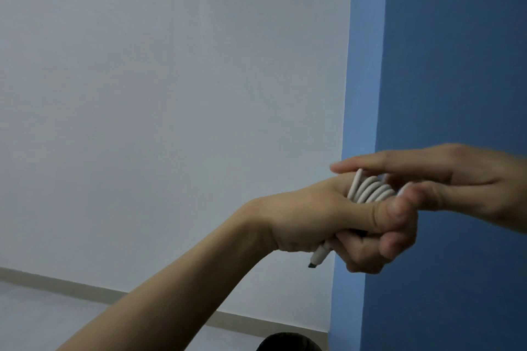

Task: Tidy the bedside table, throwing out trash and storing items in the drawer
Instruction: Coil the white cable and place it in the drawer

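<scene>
Left hand (328,219) grips cable (370,191), loops above thumb; right hand (462,179) maybe touching

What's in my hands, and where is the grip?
A coiled white cable: the left hand grips round its loops, plug end poking out below; the right hand touches the loops' top.

The bare left arm rises from the lower left, and the left hand (350,225) curls fingers and thumb round a coiled white rubbery cable (370,191). The right hand (467,182) reaches in from the right, forefinger straight over the loops, thumb beside them; whether it pinches is unclear.
</scene>
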Demonstrator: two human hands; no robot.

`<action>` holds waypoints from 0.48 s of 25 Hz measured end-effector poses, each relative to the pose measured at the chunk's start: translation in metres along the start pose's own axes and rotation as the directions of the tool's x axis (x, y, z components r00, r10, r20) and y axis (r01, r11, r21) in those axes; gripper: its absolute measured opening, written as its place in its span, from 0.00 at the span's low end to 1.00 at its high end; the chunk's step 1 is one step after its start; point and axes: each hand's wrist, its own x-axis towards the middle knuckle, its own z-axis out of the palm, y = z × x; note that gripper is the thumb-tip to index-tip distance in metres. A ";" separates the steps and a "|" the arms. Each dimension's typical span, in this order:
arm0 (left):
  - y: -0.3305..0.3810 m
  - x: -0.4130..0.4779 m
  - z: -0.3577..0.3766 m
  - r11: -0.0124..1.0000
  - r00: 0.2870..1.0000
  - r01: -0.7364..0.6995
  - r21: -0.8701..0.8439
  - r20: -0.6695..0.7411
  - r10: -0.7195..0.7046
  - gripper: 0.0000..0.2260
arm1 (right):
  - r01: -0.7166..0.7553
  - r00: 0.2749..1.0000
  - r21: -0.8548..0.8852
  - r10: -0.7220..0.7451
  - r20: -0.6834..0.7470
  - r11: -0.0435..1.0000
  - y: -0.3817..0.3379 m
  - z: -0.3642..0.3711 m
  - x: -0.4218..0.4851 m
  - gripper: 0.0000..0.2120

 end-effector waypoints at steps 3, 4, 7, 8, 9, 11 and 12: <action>0.009 0.000 0.003 0.996 0.998 -0.013 -0.091 0.063 0.019 0.12 | 0.084 0.970 0.065 -0.066 -0.233 0.994 -0.004 0.008 -0.002 0.21; 0.012 0.000 0.003 0.995 0.997 -0.014 -0.100 0.071 0.021 0.12 | 0.092 0.946 0.071 -0.065 -0.316 0.993 -0.006 0.011 -0.003 0.20; 0.017 -0.006 0.002 0.995 0.998 -0.020 -0.094 0.065 0.026 0.14 | 0.060 0.904 -0.034 -0.068 -0.422 0.998 -0.011 0.019 -0.006 0.15; 0.019 -0.008 0.003 0.995 0.998 -0.019 -0.099 0.053 0.025 0.16 | 0.047 0.892 -0.076 -0.076 -0.446 0.996 -0.013 0.021 -0.007 0.13; 0.021 -0.008 0.005 0.994 1.000 -0.019 -0.105 0.017 0.020 0.19 | 0.036 0.882 -0.104 -0.080 -0.464 0.994 -0.015 0.022 -0.007 0.12; 0.025 -0.004 0.011 0.996 0.988 0.008 -0.084 -0.152 -0.021 0.28 | 0.014 0.877 -0.115 -0.067 -0.475 0.993 -0.017 0.023 -0.005 0.13; 0.026 -0.002 0.013 0.998 0.961 0.029 -0.048 -0.274 -0.041 0.31 | 0.010 0.877 -0.078 -0.046 -0.478 0.997 -0.016 0.024 -0.005 0.13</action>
